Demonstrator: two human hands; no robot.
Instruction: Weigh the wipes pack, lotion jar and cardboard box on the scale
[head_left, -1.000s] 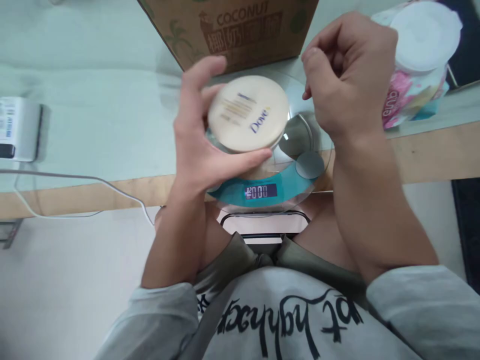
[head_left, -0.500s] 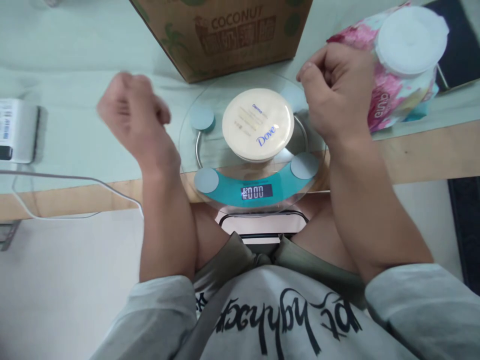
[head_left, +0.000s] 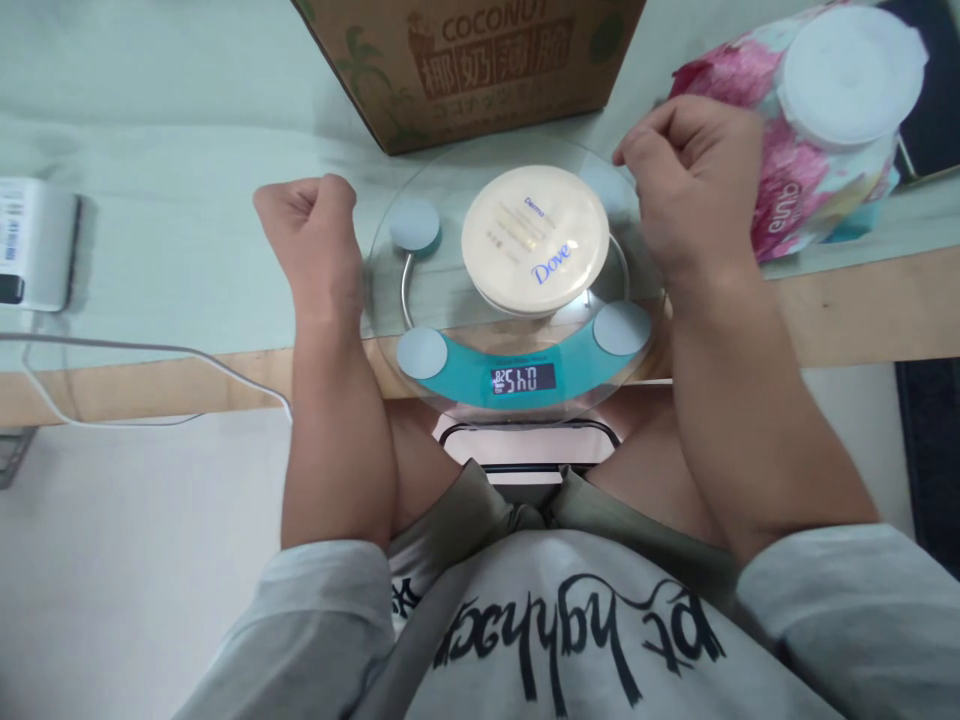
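Observation:
A round cream-coloured Dove tub (head_left: 534,240) with a closed lid sits on a round glass scale (head_left: 422,352). Digits glow on the scale's small display (head_left: 523,378), which sits in a teal band at the near side. To the left of the scale, my left hand (head_left: 311,235) is curled in a fist, with nothing showing in it. My right hand (head_left: 694,185) is also a fist, over the scale's right edge and beside a pink and blue pouch (head_left: 799,205). Neither hand touches the tub.
Behind the scale stands a brown cardboard box (head_left: 495,75) printed COCONUT. A white lid (head_left: 851,75) lies on the pouch, near a dark flat object (head_left: 937,110). At the left are a white device (head_left: 37,245) and a cable (head_left: 150,348) crossing the wooden table edge (head_left: 862,305).
The scale's display has gone from zeros to other digits. My left hand has come right, nearer the scale. My right hand stays a fist, and the view has shifted slightly.

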